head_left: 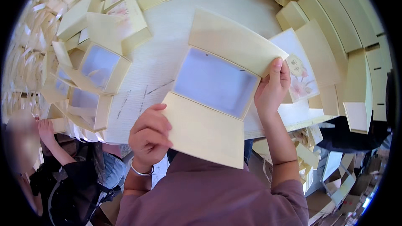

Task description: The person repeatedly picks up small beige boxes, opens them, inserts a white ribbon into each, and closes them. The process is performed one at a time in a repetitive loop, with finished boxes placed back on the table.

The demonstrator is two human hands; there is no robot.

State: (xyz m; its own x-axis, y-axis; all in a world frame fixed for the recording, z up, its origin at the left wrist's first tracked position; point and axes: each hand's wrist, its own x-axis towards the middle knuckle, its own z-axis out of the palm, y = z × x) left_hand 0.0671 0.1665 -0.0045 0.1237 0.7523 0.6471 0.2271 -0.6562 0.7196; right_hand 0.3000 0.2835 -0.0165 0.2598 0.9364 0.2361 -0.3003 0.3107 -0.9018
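Note:
Both my hands hold an open cream gift box (207, 127) above the near edge of the table. Its two wide flaps are spread, one toward the far side and one toward me. Between them the shallow inside looks pale blue-white, with nothing lying in it. My left hand (150, 136) is closed at the left edge of the near flap, its thumb and fingers bent around that edge. My right hand (274, 86) grips the right side, thumb on top at the corner of the far flap, the other fingers partly hidden behind.
Open cream boxes (98, 69) crowd the white table (167, 25) at left. A box with a floral print (297, 69) lies by my right hand, with stacked boxes (335, 12) beyond. White ribbons (25, 58) hang far left, near another person's hand (46, 129). Cardboard pieces (307, 155) lie below right.

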